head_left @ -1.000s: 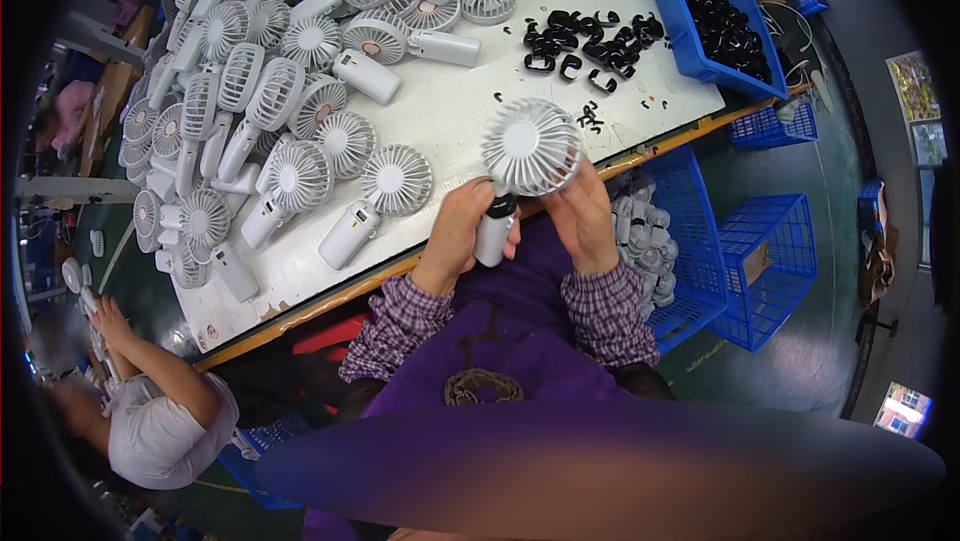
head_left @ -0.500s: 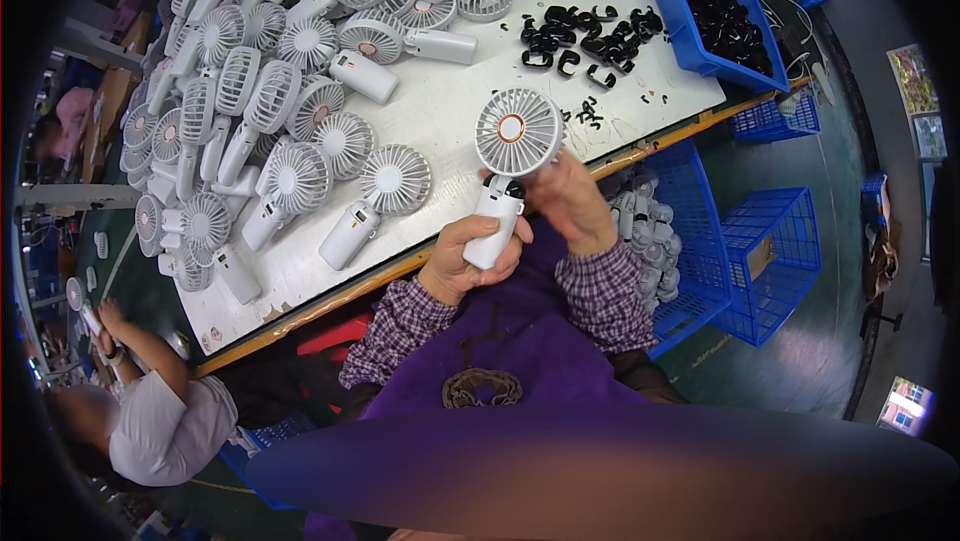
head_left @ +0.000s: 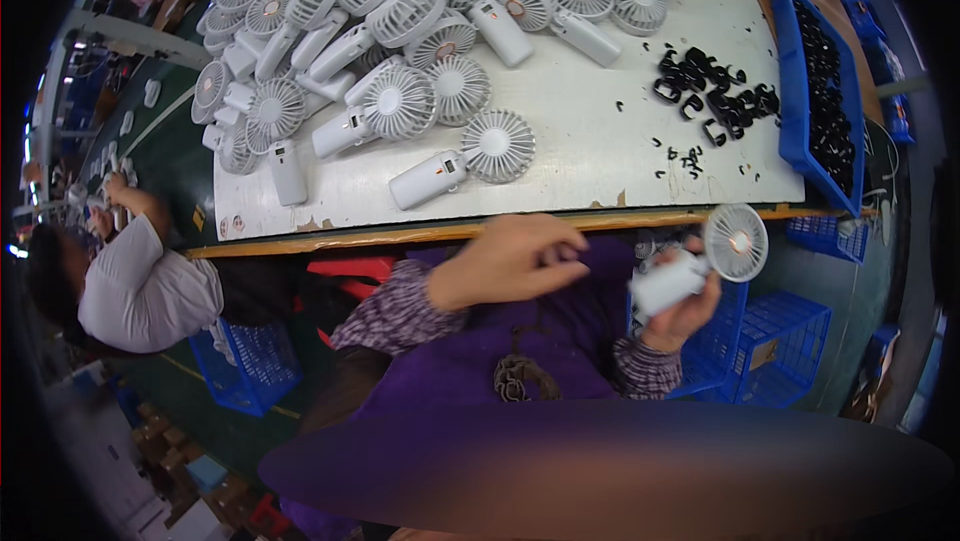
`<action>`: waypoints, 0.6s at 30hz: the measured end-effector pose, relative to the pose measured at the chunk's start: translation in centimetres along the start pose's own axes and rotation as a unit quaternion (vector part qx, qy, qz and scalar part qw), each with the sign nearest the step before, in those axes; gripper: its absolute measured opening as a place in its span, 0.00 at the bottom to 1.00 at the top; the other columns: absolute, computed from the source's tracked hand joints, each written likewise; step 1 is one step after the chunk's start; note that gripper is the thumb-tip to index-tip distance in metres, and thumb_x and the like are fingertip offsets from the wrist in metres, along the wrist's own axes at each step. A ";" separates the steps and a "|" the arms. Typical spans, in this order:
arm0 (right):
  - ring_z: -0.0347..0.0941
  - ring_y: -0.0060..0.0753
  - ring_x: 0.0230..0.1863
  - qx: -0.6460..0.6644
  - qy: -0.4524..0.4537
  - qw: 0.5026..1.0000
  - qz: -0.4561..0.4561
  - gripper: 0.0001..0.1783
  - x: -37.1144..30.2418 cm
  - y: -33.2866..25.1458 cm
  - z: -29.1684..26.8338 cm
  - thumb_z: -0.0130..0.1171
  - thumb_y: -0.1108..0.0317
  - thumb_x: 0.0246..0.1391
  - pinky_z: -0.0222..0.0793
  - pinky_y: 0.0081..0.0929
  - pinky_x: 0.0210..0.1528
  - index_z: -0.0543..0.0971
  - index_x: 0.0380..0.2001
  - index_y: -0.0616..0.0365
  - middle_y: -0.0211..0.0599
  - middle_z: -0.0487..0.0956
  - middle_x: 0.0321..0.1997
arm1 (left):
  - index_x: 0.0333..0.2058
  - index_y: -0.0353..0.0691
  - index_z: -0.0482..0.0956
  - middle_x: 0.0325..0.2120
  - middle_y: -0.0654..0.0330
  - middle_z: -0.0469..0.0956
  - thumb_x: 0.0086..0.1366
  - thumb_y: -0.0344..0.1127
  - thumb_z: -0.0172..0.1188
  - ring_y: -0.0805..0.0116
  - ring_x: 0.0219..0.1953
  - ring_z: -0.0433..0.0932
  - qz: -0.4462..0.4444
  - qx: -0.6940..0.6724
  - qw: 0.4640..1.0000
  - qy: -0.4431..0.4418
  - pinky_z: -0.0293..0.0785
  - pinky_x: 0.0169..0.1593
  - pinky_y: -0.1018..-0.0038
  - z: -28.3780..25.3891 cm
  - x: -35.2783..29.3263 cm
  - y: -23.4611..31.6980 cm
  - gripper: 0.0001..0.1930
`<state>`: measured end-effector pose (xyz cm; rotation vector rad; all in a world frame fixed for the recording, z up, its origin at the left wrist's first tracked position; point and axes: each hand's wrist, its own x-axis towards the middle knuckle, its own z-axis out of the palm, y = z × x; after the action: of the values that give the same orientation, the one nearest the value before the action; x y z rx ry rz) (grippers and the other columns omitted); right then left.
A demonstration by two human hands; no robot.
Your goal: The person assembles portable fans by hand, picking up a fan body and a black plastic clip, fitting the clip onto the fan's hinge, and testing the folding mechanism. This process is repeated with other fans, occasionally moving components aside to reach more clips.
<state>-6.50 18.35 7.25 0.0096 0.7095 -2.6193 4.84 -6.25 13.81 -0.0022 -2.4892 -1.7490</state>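
Note:
My right hand (head_left: 685, 309) grips the handle of a white handheld fan (head_left: 712, 259), held off the table's near edge over a blue crate, its round head tilted up to the right. My left hand (head_left: 505, 259) hovers at my chest just below the table edge, fingers curled; I cannot tell whether anything small is in them. On the white table (head_left: 590, 131) lies a big heap of similar white fans (head_left: 380, 31), the nearest one (head_left: 462, 161) just beyond the edge.
Loose black clips (head_left: 712, 96) lie on the table's right part, beside a blue bin (head_left: 822, 91) full of them. Blue crates (head_left: 772, 341) stand on the floor at my right. Another person in a white shirt (head_left: 140, 286) works at the left, near a blue crate (head_left: 245, 366).
The fan has left the table edge and moved down to the right with my right hand. My left hand let go of it and drew back toward my chest.

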 end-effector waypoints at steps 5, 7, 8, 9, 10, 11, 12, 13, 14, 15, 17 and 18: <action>0.73 0.40 0.33 -0.208 0.301 0.929 0.059 0.20 -0.1 -5.0 -19.3 0.47 0.59 0.61 0.75 0.33 0.37 0.67 0.50 0.63 0.42 0.75 0.37 | 0.38 0.37 0.76 0.36 0.54 0.76 0.48 0.33 0.66 0.56 0.40 0.74 -0.064 0.375 0.886 0.265 0.70 0.42 0.66 -6.4 -5.0 -1.8 0.18; 0.73 0.42 0.36 -0.146 0.410 0.888 0.148 0.20 -1.0 -4.3 -27.8 0.51 0.61 0.60 0.75 0.36 0.37 0.67 0.51 0.60 0.45 0.73 0.41 | 0.39 0.36 0.75 0.38 0.54 0.75 0.48 0.35 0.66 0.55 0.42 0.73 -0.083 0.409 0.874 0.249 0.68 0.43 0.66 -6.8 -4.8 -2.4 0.19; 0.72 0.42 0.35 -0.169 0.479 0.855 0.107 0.19 -0.9 -2.6 -28.8 0.51 0.61 0.60 0.74 0.37 0.34 0.68 0.50 0.60 0.45 0.72 0.41 | 0.40 0.36 0.75 0.40 0.53 0.75 0.49 0.36 0.66 0.55 0.44 0.72 -0.104 0.446 0.857 0.235 0.67 0.44 0.65 -7.1 -4.8 -2.5 0.20; 0.71 0.42 0.35 -0.191 0.546 0.814 0.060 0.18 -0.9 -1.3 -29.5 0.51 0.62 0.60 0.74 0.37 0.31 0.68 0.50 0.60 0.45 0.71 0.42 | 0.42 0.35 0.74 0.39 0.53 0.74 0.48 0.39 0.66 0.55 0.44 0.71 -0.102 0.453 0.855 0.231 0.65 0.44 0.65 -7.1 -4.2 -2.9 0.23; 0.71 0.44 0.37 -0.199 0.557 0.804 0.064 0.20 -0.6 -0.5 -29.3 0.52 0.62 0.59 0.74 0.38 0.32 0.67 0.51 0.60 0.46 0.70 0.45 | 0.42 0.35 0.74 0.39 0.53 0.74 0.48 0.39 0.66 0.55 0.44 0.71 -0.099 0.454 0.854 0.236 0.65 0.44 0.65 -7.1 -3.7 -3.2 0.23; 0.71 0.45 0.38 -0.206 0.570 0.793 0.067 0.23 -0.3 -0.2 -29.2 0.53 0.62 0.58 0.75 0.38 0.33 0.66 0.53 0.61 0.46 0.69 0.47 | 0.42 0.35 0.74 0.38 0.53 0.73 0.47 0.39 0.67 0.55 0.43 0.71 -0.118 0.443 0.863 0.211 0.65 0.44 0.65 -7.0 -3.3 -3.7 0.24; 0.71 0.43 0.39 -0.261 0.586 0.764 0.074 0.27 0.2 0.1 -29.0 0.55 0.60 0.57 0.76 0.36 0.36 0.64 0.57 0.60 0.45 0.69 0.51 | 0.43 0.35 0.73 0.36 0.53 0.73 0.47 0.39 0.67 0.54 0.43 0.71 -0.136 0.432 0.872 0.185 0.65 0.45 0.65 -6.8 -3.0 -4.3 0.25; 0.71 0.42 0.40 -0.275 0.543 0.791 0.068 0.28 0.6 0.2 -28.5 0.55 0.60 0.57 0.76 0.34 0.38 0.64 0.57 0.61 0.45 0.69 0.53 | 0.42 0.36 0.73 0.34 0.55 0.71 0.46 0.38 0.68 0.55 0.39 0.72 -0.110 0.427 0.878 0.188 0.68 0.42 0.65 -6.8 -2.8 -5.0 0.24; 0.72 0.40 0.40 -0.288 0.498 0.816 0.062 0.29 1.4 0.4 -27.0 0.55 0.59 0.56 0.76 0.32 0.41 0.65 0.57 0.63 0.44 0.68 0.54 | 0.42 0.36 0.73 0.34 0.55 0.71 0.46 0.38 0.68 0.55 0.39 0.72 -0.106 0.428 0.878 0.188 0.68 0.42 0.65 -6.7 -2.5 -4.9 0.24; 0.72 0.35 0.40 -0.292 0.459 0.837 0.056 0.25 2.2 0.1 -25.3 0.54 0.59 0.57 0.75 0.26 0.37 0.69 0.52 0.66 0.43 0.71 0.52 | 0.40 0.36 0.72 0.33 0.55 0.71 0.46 0.38 0.68 0.56 0.37 0.72 -0.112 0.395 0.888 0.207 0.70 0.39 0.66 -6.4 -2.3 -4.7 0.23; 0.74 0.31 0.34 -0.299 0.334 0.894 0.014 0.20 3.0 -1.4 -17.9 0.52 0.60 0.59 0.72 0.22 0.32 0.72 0.47 0.67 0.41 0.76 0.43 | 0.37 0.37 0.70 0.31 0.54 0.71 0.46 0.38 0.69 0.55 0.32 0.74 -0.088 0.346 0.903 0.241 0.73 0.32 0.66 -5.5 -1.7 -4.3 0.22; 0.73 0.29 0.31 -0.319 0.252 0.913 -0.013 0.18 3.0 -2.5 -14.3 0.51 0.62 0.60 0.70 0.21 0.31 0.73 0.46 0.65 0.39 0.77 0.39 | 0.37 0.37 0.70 0.31 0.54 0.71 0.46 0.38 0.69 0.55 0.32 0.74 -0.083 0.340 0.907 0.234 0.73 0.32 0.66 -4.9 -1.3 -4.3 0.22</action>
<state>-11.71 26.02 -4.35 0.4970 1.7197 -2.2870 6.25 -12.22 11.27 0.6143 -2.6003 -0.6940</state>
